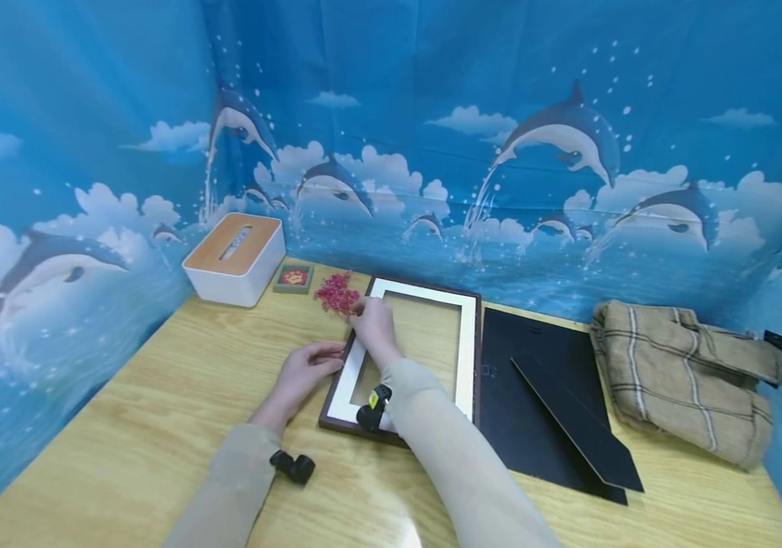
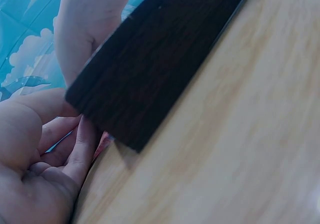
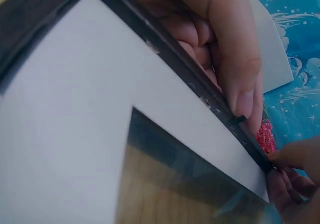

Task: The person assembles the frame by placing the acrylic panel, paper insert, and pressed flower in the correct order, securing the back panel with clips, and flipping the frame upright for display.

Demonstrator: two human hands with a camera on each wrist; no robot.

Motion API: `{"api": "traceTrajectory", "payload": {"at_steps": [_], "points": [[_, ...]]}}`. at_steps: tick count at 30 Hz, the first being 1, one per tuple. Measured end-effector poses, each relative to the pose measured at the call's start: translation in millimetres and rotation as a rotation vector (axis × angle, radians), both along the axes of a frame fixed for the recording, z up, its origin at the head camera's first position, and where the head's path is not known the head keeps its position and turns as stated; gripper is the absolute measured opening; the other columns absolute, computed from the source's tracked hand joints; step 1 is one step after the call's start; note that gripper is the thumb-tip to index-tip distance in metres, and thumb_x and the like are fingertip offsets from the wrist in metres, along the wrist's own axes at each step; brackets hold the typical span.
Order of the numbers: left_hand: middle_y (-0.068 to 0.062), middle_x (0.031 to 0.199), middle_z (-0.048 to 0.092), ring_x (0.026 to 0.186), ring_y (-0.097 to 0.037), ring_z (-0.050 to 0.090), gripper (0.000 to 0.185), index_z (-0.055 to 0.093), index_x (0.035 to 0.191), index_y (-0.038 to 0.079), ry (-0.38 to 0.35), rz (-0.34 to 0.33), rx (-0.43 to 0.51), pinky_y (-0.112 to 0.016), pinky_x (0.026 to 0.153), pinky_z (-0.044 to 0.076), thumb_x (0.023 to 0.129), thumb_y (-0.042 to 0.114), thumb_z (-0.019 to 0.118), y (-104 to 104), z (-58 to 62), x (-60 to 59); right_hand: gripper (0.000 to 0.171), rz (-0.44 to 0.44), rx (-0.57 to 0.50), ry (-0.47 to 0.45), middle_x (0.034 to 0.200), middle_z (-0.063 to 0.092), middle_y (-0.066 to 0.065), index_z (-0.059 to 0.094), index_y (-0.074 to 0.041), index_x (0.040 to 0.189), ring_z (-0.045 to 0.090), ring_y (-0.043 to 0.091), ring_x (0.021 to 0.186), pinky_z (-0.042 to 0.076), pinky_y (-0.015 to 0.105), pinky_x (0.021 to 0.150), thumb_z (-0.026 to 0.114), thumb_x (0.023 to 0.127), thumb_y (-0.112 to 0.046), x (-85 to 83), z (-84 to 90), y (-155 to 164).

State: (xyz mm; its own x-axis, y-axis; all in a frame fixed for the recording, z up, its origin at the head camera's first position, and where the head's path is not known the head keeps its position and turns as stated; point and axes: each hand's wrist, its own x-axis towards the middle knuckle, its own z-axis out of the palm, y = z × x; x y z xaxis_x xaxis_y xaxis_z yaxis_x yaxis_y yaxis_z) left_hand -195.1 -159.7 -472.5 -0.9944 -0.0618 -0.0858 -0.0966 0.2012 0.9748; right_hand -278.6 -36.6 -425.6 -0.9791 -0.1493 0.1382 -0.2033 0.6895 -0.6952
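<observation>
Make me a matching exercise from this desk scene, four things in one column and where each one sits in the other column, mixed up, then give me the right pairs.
Things:
1. tissue box
2. red dried flowers
3. picture frame
4. checked cloth

Places:
A. under both hands, in the middle of the table
B. far right side of the table, bunched up
C. back left corner, by the dolphin backdrop
D. just off the frame's far left corner

Pairs: 1-C, 2-D, 3-A, 4-B
</observation>
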Motion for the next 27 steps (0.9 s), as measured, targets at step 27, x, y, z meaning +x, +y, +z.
{"api": "traceTrajectory", "payload": {"at_steps": [27], "points": [[-0.006,0.103,0.065,0.094,-0.018,0.06,0.034,0.063,0.11,0.01,-0.016,0.012,-0.019,-0.029,0.083,0.05,0.077,0.015,0.07,-0.8,-0.1,-1.1,0.011,-0.164,-0.326,-0.135,0.079,0.066,0.005,0.07,-0.006,0.084,0.058,0.015,0.067,0.049,0.022,0.059,0.063,0.076,-0.004,-2.8,-1.6,12.4]]}}
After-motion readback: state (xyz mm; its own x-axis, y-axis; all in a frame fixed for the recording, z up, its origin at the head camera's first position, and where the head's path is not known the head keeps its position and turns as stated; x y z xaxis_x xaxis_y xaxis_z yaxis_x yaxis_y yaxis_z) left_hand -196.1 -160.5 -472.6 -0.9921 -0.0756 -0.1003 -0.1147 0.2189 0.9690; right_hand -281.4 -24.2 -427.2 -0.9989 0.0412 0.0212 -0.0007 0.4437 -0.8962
